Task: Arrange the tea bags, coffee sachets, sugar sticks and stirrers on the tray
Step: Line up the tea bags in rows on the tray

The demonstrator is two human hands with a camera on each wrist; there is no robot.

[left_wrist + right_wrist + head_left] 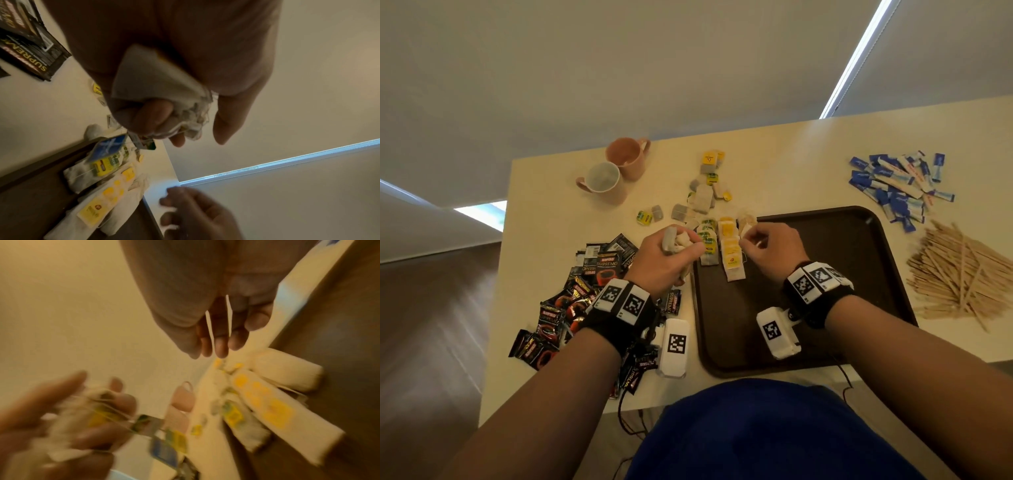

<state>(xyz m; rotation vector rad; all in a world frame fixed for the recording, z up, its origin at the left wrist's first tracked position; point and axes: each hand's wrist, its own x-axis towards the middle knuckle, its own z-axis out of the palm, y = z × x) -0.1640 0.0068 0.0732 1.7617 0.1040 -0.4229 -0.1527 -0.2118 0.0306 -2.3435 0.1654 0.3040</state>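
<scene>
Left hand (664, 255): gripping a bunch of tea bags (674, 240) at the tray's (859, 274) 9 o'clock edge.
Right hand (770, 246): fingers curling, pinching a tea bag (747, 222) at the tray's 11 o'clock corner.
Tea bag rows (722, 246): lying on the tray between both hands.
Coffee sachets (585, 291): sitting on the surface at 9 o'clock.
Sugar sticks (897, 185), stirrers (955, 274): lying at 2 and 3 o'clock.

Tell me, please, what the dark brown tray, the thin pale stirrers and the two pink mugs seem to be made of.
Dark brown rectangular tray: probably moulded plastic, with rounded corners, a raised rim and a dull sheen.
Thin pale stirrers: likely wood, tan and matt.
Two pink mugs: apparently glazed ceramic, with thick smooth walls.
</scene>
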